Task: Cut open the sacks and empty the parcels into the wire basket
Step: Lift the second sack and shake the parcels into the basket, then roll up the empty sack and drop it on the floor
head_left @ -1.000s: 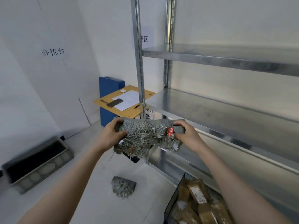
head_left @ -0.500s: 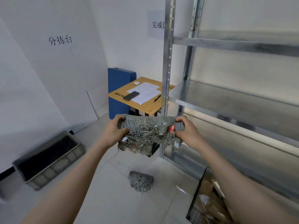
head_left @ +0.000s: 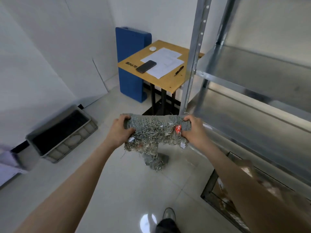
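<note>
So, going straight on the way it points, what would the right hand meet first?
Beyond the folded grey woven sack it grips, the right hand would probably meet the small wooden table's black legs, beside the metal rack post; depth is unclear.

Frayed grey sack (head_left: pixel 154 130), bunched, is held level in mid-air; second sack (head_left: pixel 157 162) lies crumpled on the floor (head_left: pixel 117 182) below; brown parcels (head_left: pixel 220 190) sit in the wire basket (head_left: pixel 207 184).

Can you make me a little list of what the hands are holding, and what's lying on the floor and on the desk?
Held: grey sack, left hand and right hand gripping its ends
Floor: second sack, grey crate, wire basket
Desk: phone, pen, papers
</note>
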